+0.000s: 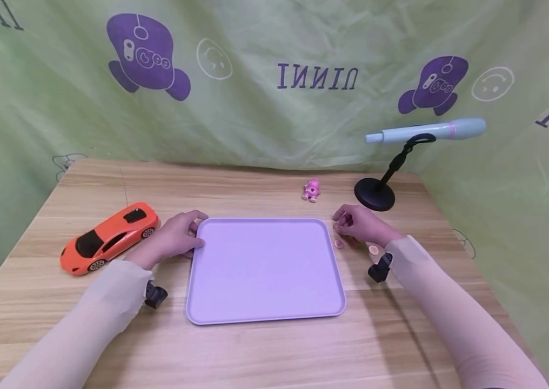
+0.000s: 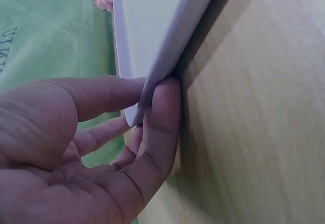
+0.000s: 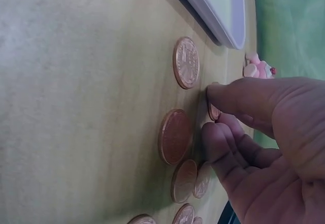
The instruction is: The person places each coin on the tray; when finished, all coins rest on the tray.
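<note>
My left hand (image 1: 177, 235) grips the left edge of a lilac tray (image 1: 267, 270). In the left wrist view its thumb lies on the rim, with fingers curled at the side and underneath. My right hand (image 1: 359, 222) is beyond the tray's right edge, over several copper-coloured coins (image 3: 175, 136) on the table. In the right wrist view the thumb (image 3: 238, 99) partly covers one coin (image 3: 214, 113). A gap shows between the thumb and the bent forefinger. Another coin (image 3: 186, 62) lies nearer the tray corner.
An orange toy car (image 1: 109, 237) stands left of my left hand. Behind the tray is a small pink figurine (image 1: 311, 190). At the back right, a black stand (image 1: 375, 193) bears a light blue microphone (image 1: 425, 131). A green printed curtain (image 1: 255, 124) hangs behind the wooden table (image 1: 265, 356).
</note>
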